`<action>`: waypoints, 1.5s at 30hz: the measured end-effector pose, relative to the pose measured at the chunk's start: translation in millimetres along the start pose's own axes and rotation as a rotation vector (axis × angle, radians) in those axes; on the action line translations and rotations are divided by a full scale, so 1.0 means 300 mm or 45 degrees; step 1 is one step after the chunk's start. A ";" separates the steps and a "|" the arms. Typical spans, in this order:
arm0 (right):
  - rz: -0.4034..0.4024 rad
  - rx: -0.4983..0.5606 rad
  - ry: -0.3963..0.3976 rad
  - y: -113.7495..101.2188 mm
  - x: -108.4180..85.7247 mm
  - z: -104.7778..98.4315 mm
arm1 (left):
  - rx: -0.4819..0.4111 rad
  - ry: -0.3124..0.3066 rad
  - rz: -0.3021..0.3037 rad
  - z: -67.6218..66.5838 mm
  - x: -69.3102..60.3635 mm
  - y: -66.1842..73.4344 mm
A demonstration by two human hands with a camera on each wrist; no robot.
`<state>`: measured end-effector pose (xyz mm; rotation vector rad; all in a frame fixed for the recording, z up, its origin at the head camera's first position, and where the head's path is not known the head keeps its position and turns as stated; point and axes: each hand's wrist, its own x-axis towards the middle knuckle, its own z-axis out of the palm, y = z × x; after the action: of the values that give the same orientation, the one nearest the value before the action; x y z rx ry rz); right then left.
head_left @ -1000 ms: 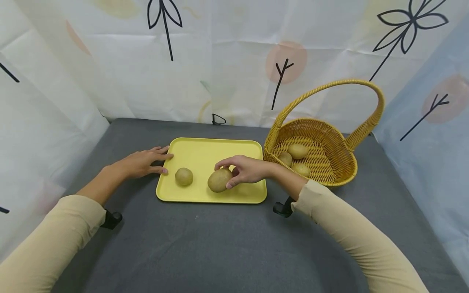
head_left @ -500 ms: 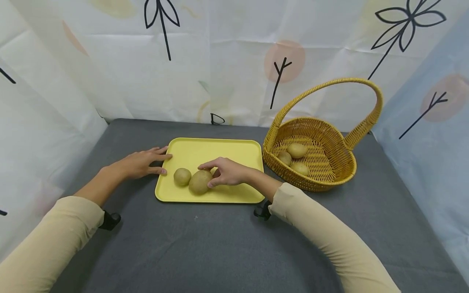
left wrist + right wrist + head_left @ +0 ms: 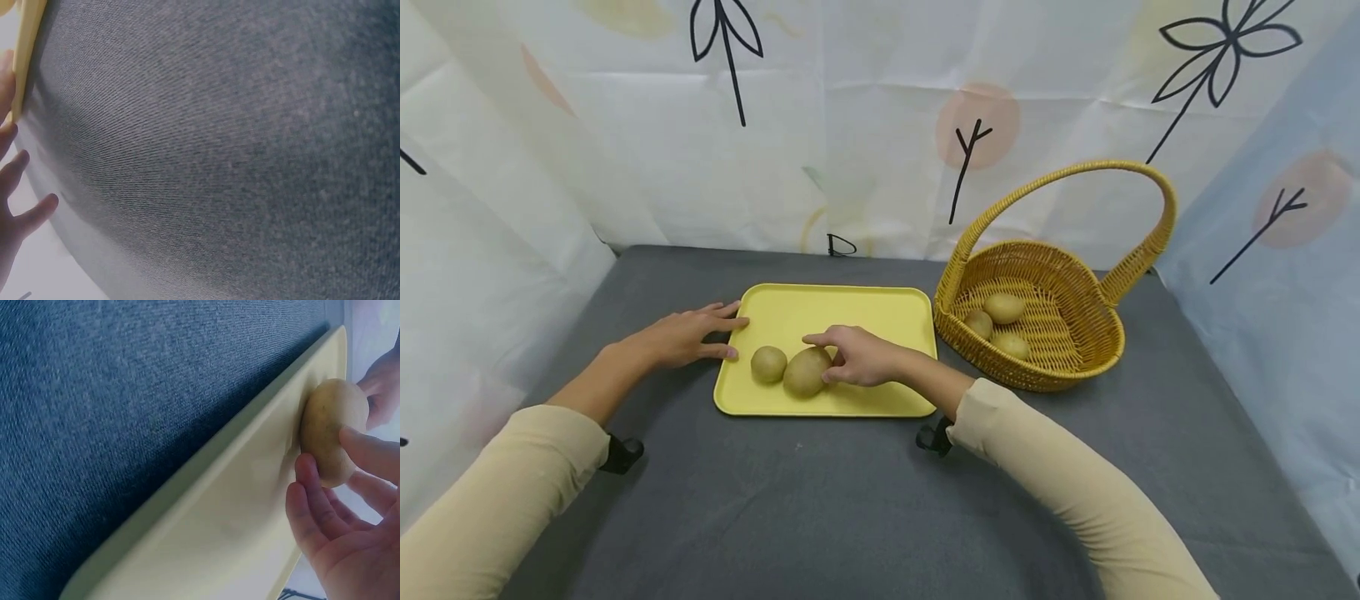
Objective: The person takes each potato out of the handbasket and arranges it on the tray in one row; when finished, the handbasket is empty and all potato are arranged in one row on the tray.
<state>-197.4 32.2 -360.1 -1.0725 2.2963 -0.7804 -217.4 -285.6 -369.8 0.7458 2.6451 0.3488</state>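
A yellow tray [image 3: 880, 304] lies on the dark cloth, with two potatoes on it. My right hand [image 3: 867, 357] reaches in from the right and holds the larger potato [image 3: 806, 372] between thumb and fingers. In the right wrist view, the thumb and fingers of that hand [image 3: 350, 537] lie around the near end of the potato [image 3: 334, 428]. Just left of it, a smaller round potato [image 3: 768, 365] sits close by or touching. My left hand [image 3: 681, 337] rests at the tray's left edge with fingers stretched out; the left wrist view catches its fingers [image 3: 34, 215] beside the rim.
A woven yellow basket [image 3: 1078, 333] with a tall handle [image 3: 1086, 171] stands right of the tray, close to its edge. Three potatoes lie inside, one of them at the back [image 3: 1003, 308]. A patterned white curtain [image 3: 880, 125] hangs behind the table [image 3: 850, 500].
My right hand has moved left across the tray with the larger potato, bringing it beside the smaller one. Over the last half second it has barely shifted. My left hand stays at the tray's edge.
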 end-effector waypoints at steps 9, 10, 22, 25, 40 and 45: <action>-0.020 0.019 -0.117 -0.032 -0.132 -0.074 | -0.027 0.027 0.007 0.016 -0.017 -0.005; -0.024 0.012 -0.134 -0.032 -0.159 -0.089 | -0.028 0.029 0.008 0.017 -0.019 -0.006; 0.098 0.076 -0.114 0.032 -0.529 -0.319 | -0.008 0.043 0.025 0.005 -0.015 0.002; 0.135 0.140 -0.069 0.071 -0.584 -0.374 | -0.013 0.043 0.028 0.003 -0.017 0.001; 0.372 0.437 -0.205 0.280 -0.673 -0.490 | 0.001 0.038 0.027 0.004 -0.011 0.005; 0.485 0.383 -0.275 0.318 -0.671 -0.505 | -0.001 0.035 0.029 0.003 -0.011 0.006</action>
<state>-227.1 287.0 -278.3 -0.5351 2.0310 -0.7787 -213.5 -285.9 -369.1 0.7771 2.6634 0.3692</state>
